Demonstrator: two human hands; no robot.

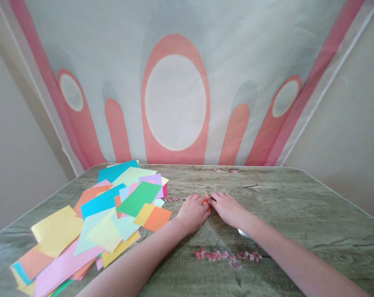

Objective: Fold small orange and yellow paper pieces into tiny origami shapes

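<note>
Between my hands, near the middle of the table, is a small orange folded paper (207, 202), mostly covered by fingers. My left hand (193, 213) is closed on its left side, with the fingertips pressed together against the paper. From the right, my right hand (226, 209) pinches the same piece with thumb and fingers. Only a pointed tip and a thin strip of the orange paper show, so its full shape is hidden. Under my right wrist a small white object (243, 233) peeks out, and its kind cannot be made out.
A loose heap of coloured paper sheets (140, 199) spreads over the left of the wood-patterned table (298, 214). An orange sheet (157, 217) lies at the heap's edge beside my left forearm. Behind the table's far edge hangs a pink and grey printed backdrop (176, 154).
</note>
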